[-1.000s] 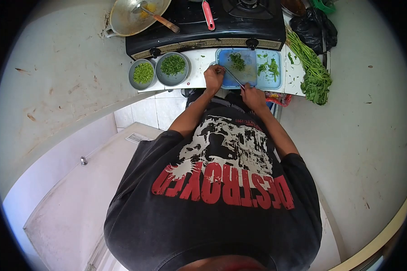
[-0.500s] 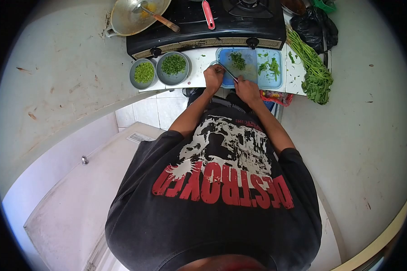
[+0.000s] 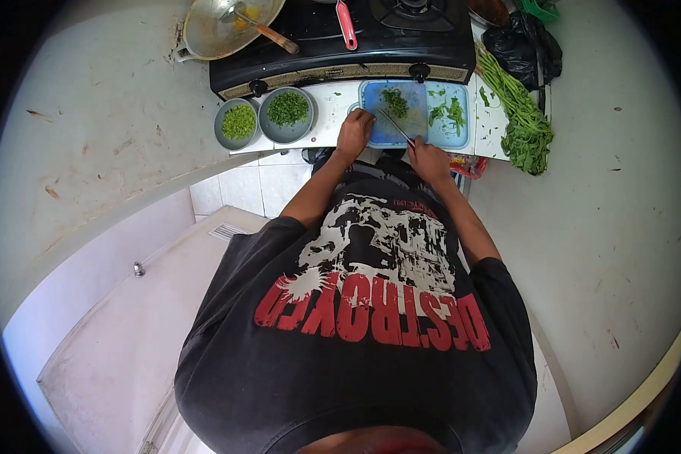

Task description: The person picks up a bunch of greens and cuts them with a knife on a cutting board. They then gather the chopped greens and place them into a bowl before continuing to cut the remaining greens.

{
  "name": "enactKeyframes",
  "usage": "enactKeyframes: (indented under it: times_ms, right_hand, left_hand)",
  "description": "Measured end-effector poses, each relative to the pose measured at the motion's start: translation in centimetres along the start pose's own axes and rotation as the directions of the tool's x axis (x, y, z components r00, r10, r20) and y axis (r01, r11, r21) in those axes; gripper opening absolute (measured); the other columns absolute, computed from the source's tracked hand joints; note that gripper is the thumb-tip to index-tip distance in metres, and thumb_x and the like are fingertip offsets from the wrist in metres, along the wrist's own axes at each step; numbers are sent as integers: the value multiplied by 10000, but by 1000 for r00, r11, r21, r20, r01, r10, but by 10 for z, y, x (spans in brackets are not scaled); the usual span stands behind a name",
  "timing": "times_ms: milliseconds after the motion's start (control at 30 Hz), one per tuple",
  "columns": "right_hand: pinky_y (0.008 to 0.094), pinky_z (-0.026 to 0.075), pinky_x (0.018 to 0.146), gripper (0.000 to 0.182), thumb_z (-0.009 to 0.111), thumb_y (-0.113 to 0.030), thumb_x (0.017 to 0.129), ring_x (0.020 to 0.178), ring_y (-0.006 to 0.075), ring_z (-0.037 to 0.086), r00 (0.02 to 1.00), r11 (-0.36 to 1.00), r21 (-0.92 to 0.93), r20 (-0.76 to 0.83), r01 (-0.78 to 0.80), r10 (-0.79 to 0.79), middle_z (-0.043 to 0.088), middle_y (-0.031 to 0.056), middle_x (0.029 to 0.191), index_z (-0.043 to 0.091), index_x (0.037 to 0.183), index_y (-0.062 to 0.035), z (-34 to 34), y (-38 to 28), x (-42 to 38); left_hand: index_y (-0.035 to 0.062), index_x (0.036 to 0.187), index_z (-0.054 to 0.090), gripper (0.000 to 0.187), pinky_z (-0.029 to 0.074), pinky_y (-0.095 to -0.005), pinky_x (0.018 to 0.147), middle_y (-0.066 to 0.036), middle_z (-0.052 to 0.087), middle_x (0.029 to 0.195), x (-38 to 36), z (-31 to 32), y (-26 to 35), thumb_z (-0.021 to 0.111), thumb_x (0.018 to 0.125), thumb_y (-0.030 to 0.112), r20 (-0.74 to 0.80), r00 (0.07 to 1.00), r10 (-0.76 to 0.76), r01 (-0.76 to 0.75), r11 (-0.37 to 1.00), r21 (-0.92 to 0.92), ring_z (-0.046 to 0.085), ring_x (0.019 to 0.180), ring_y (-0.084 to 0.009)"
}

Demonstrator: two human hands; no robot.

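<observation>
My right hand (image 3: 429,161) is closed round the handle of a knife (image 3: 399,129). The blade slants up and left across a blue cutting board (image 3: 386,136), its tip just below a small heap of chopped green herbs (image 3: 393,101). At the board's left edge is my left hand (image 3: 356,130), fingers curled together; whatever lies under them is hidden. Loose green leaves (image 3: 453,113) lie on the pale right part of the board. Left of the hands stand a grey bowl of dark green chopped leaves (image 3: 287,109) and a grey bowl of lighter green pieces (image 3: 238,122).
A black gas stove (image 3: 318,57) runs behind the board, with a red-handled utensil (image 3: 346,26) on it. A wok (image 3: 204,30) holding a wooden-handled ladle (image 3: 268,34) sits at its left. On the right lie a bunch of leafy greens (image 3: 527,136) and a black plastic bag (image 3: 533,49).
My left hand has come away from the blade to the board's left edge. My right hand has shifted right and slightly down with the knife, which now points more steeply upward.
</observation>
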State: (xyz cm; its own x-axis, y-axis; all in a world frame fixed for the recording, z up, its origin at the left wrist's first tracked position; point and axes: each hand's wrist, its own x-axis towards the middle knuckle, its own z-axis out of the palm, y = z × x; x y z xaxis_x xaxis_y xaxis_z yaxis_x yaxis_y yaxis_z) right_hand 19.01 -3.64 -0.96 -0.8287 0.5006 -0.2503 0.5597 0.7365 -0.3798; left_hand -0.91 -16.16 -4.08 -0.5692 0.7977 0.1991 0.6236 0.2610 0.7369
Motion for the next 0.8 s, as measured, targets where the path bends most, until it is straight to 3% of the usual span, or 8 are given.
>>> enactKeyframes:
  times_ms: [333, 533, 800]
  right_hand:
    - [529, 556, 609, 330, 523, -327, 989, 661, 439, 680, 998, 997, 38, 9, 65, -65, 673, 239, 704, 566, 979, 0, 13, -32, 33]
    - [521, 555, 608, 297, 535, -298, 976, 658, 422, 683, 995, 994, 34, 6, 101, -101, 674, 236, 709, 567, 986, -3, 14, -23, 32]
    - [520, 543, 579, 306, 546, -323, 977, 618, 420, 668, 996, 997, 1, -16, 82, -82, 659, 216, 661, 569, 1003, -19, 10, 11, 7]
  left_hand:
    - [-9, 871, 734, 94, 525, -411, 719, -173, 648, 834, 2, -1, 3, 664, 810, 8, -24, 985, -169, 167, 983, -72, 658, 766, -349]
    - [-9, 858, 740, 105, 533, -400, 697, -194, 674, 785, 6, 0, 10, 665, 788, 13, -70, 968, -240, 236, 970, -59, 668, 727, -337]
    - [-11, 847, 742, 113, 546, -396, 696, -226, 678, 801, 4, 8, 2, 664, 799, 56, -60, 930, -363, 345, 918, -194, 683, 719, -335]
